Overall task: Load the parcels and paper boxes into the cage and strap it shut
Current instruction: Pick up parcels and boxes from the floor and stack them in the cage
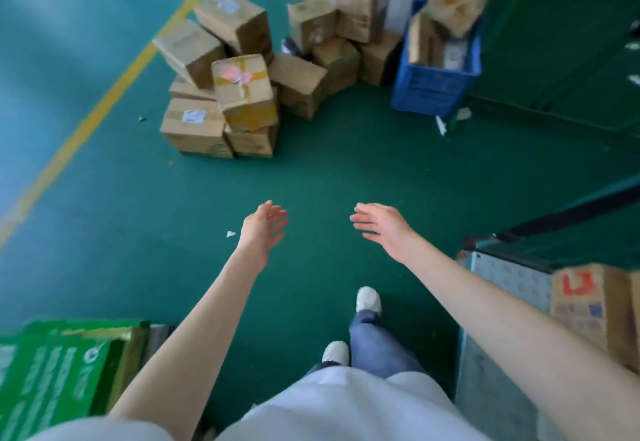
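The left hand and right hand are held out over the dark green floor, fingers straight and loosely spread, palms turned toward each other, holding nothing.

Well ahead of both hands, a loose pile of brown cardboard parcels sits on the floor. The nearest, straight beyond the left hand, is a tilted brown box crossed with yellow tape bearing a pink sticker too blurred to read. Left of it lies a brown box with a small white label, its print illegible.

Ahead and to the right of the right hand, a blue plastic crate holds more cartons.

Close beside the right forearm, a brown box with red printed characters, which I cannot make out, rests on a pale panel. By the left forearm lies a green printed carton, its white lettering smeared.
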